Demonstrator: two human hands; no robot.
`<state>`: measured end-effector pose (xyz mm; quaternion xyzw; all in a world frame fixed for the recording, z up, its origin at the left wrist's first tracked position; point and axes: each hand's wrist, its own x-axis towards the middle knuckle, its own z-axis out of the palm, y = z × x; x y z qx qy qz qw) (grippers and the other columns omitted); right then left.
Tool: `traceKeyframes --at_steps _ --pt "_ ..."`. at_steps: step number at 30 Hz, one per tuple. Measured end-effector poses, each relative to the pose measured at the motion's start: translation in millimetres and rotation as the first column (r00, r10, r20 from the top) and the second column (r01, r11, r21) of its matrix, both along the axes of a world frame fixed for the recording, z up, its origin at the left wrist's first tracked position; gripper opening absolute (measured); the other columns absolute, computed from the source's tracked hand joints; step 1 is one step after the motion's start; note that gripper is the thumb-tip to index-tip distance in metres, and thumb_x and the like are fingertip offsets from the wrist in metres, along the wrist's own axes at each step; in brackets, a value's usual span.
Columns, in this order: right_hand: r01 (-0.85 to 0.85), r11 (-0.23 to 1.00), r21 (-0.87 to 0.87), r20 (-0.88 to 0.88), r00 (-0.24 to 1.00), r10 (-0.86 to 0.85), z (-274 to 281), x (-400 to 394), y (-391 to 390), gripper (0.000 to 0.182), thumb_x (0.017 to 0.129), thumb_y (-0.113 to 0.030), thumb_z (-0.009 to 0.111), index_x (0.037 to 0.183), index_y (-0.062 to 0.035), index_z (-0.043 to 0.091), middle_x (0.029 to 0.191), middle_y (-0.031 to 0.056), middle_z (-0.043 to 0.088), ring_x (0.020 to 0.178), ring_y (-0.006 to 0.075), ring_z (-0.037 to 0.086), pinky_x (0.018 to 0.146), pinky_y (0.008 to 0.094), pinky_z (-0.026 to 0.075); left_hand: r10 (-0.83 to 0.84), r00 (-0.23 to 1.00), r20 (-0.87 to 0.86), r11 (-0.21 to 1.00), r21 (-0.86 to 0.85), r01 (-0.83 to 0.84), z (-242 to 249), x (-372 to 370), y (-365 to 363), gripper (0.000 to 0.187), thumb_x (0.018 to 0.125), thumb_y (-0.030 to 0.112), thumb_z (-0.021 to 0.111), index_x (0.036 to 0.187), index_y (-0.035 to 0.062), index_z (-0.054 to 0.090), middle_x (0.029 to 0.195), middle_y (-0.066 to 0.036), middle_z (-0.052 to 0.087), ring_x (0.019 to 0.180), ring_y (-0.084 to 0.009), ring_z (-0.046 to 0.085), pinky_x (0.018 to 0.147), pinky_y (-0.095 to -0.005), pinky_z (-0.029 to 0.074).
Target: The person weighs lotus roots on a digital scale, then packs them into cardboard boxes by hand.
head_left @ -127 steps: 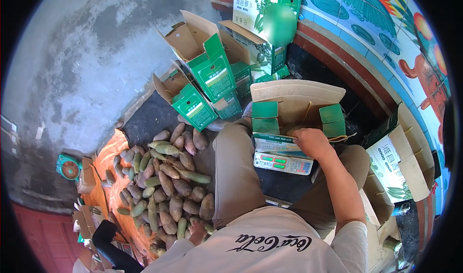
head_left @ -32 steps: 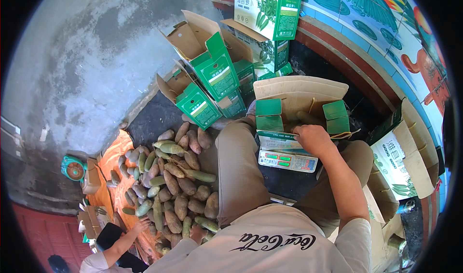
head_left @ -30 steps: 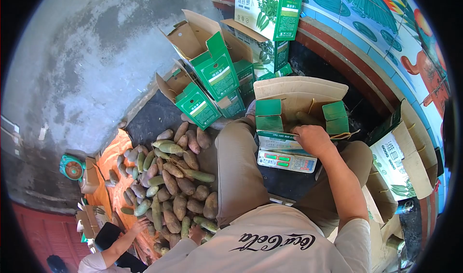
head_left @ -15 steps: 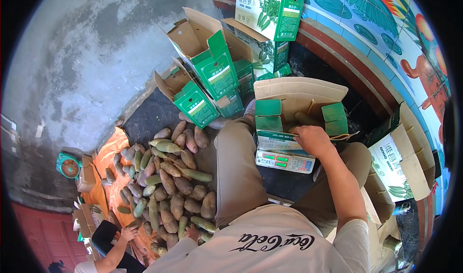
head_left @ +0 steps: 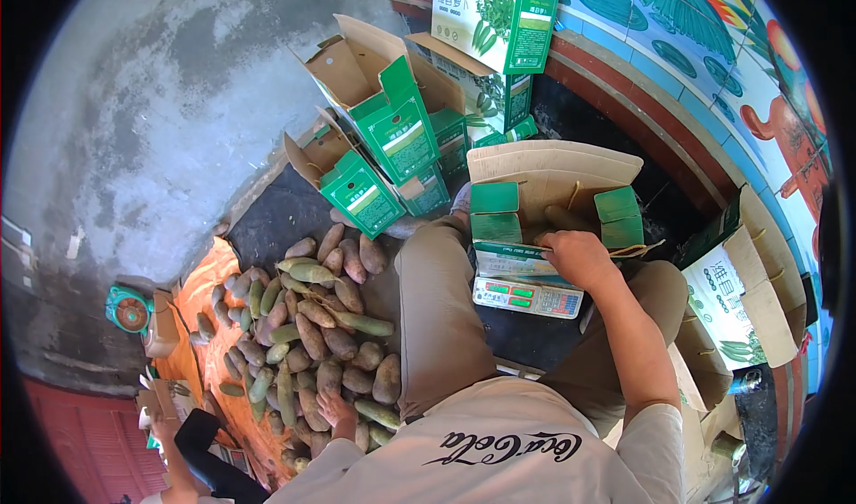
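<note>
Concrete floor, grey and stained, spreads under a seated person who works between a heap of roots and a box on a scale. An open carton (head_left: 544, 203), green-flapped with its cardboard flaps standing up, sits on a digital scale (head_left: 526, 297) directly ahead of the person, between the knees. The right hand (head_left: 578, 256) rests at the carton's near rim, fingers curled toward the opening; whether they grip anything cannot be told from this view. One dark, long root lies inside the carton, just beyond that hand.

The pile of radishes (head_left: 312, 326) lies to the person's left on an orange sheet (head_left: 201, 295), low beside the left thigh. The left hand (head_left: 337, 409) reaches down to the pile's near edge, fingers spread open over the roots, touching or close to them and closed on nothing visible. Most roots there lie with their long axes running roughly away from the person. The left hand is by far the nearer to the pile; the right hand is the nearer to the carton.

Farther out, empty green boxes (head_left: 383, 139) lean in a cluster beyond the left knee. Another person's dark sleeve (head_left: 201, 450) shows at the lower left.
</note>
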<state>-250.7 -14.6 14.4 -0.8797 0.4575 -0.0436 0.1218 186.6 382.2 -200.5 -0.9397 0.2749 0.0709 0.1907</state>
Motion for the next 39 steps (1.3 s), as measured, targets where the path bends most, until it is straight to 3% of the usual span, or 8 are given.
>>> traceKeyframes --at_steps 8,11,17,29,35,39 --pt "-0.008 1.000 0.006 -0.016 1.000 0.008 3.7 0.1 1.0 0.018 0.083 -0.021 0.058 0.092 -0.0067 0.066 0.084 0.0139 0.066 0.082 0.0303 0.064 0.073 0.0413 0.051 0.192 0.967 -0.167 0.981 0.062 -0.184 4.7 6.0 -11.1 0.066 0.075 0.022 0.069 0.134 0.0196 0.040 0.149 -0.008 0.024 0.137 -0.0279 0.023 0.107 -0.0459 0.027" --pt "-0.011 1.000 0.008 -0.017 1.000 0.011 3.7 0.3 0.5 0.019 0.083 -0.021 0.058 0.092 -0.0065 0.066 0.084 0.0140 0.066 0.083 0.0304 0.064 0.073 0.0414 0.051 0.232 0.951 -0.206 0.971 0.098 -0.216 -8.7 15.9 -4.0 0.072 0.076 0.026 0.070 0.139 0.0207 0.033 0.150 -0.007 0.022 0.137 -0.0272 0.025 0.107 -0.0474 0.028" --pt "0.003 1.000 0.018 -0.019 1.000 -0.003 5.2 1.0 1.5 0.018 0.084 -0.021 0.058 0.092 -0.0067 0.066 0.085 0.0132 0.067 0.083 0.0301 0.064 0.073 0.0413 0.051 0.246 0.946 -0.213 0.969 0.084 -0.233 13.4 6.7 -16.9 0.079 0.075 0.027 0.071 0.142 0.0200 0.027 0.149 -0.007 0.023 0.137 -0.0258 0.024 0.106 -0.0457 0.031" --pt "0.003 1.000 0.000 -0.021 1.000 -0.003 2.9 1.6 1.1 0.017 0.084 -0.021 0.059 0.092 -0.0071 0.066 0.086 0.0122 0.066 0.084 0.0288 0.064 0.074 0.0401 0.051 0.075 0.984 -0.161 0.990 -0.109 -0.093 -1.8 27.5 -47.8 0.076 0.075 0.019 0.068 0.140 0.0147 0.031 0.149 -0.008 0.024 0.137 -0.0256 0.023 0.108 -0.0409 0.029" --pt "0.017 1.000 0.016 -0.014 1.000 -0.017 6.7 2.4 1.4 0.017 0.084 -0.021 0.059 0.091 -0.0071 0.066 0.087 0.0121 0.066 0.084 0.0289 0.064 0.074 0.0402 0.051 -0.014 0.973 -0.232 1.000 -0.002 0.013 3.9 37.4 -73.0 0.066 0.077 0.020 0.067 0.136 0.0181 0.039 0.148 -0.008 0.025 0.136 -0.0277 0.025 0.108 -0.0432 0.028" --pt "0.024 0.999 0.029 -0.011 1.000 -0.024 7.1 2.5 0.7 0.017 0.084 -0.021 0.059 0.092 -0.0074 0.066 0.088 0.0123 0.066 0.084 0.0294 0.064 0.075 0.0402 0.051 0.024 0.963 -0.269 0.989 0.144 0.016 -9.3 56.5 -81.7 0.069 0.076 0.029 0.070 0.137 0.0199 0.038 0.150 -0.008 0.023 0.139 -0.0278 0.020 0.109 -0.0464 0.027"
